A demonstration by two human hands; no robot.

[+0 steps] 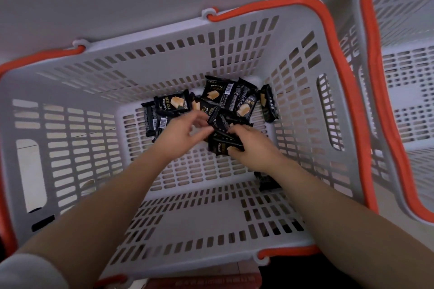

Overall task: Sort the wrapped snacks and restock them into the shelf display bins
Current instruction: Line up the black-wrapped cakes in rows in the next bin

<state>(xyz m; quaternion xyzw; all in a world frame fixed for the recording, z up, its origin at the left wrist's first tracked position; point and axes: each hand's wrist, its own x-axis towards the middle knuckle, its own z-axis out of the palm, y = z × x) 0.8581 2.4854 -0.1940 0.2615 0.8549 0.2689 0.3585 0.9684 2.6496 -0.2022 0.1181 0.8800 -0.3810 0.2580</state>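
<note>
1. Head view, handling. The wrapped snacks (212,98) appear to be small, light packets in glossy film. They are likely slippery and crinkly, with a brittle cake inside that a hard squeeze could crush. The flat faces or the crimped end seams look like the safest places to take hold.
2. Head view, appearance. Each packet is black, printed "DRYCAKE", with a pale cake picture on the front and a barcode on the back. Some lie face up, others face down or on edge.
3. Head view, location. The packets lie heaped on the floor of the grey basket (70,73), toward its far wall. One lies apart at the near right corner, partly hidden by a forearm.
4. Head view, hands. The right hand (252,145) grips a small stack of packets (222,141) above the basket floor. The left hand (179,135) reaches its fingertips to the top of that stack; whether it pinches a packet cannot be told.
5. Head view, surroundings. A second basket (399,77) stands just right of the grey basket.
</note>
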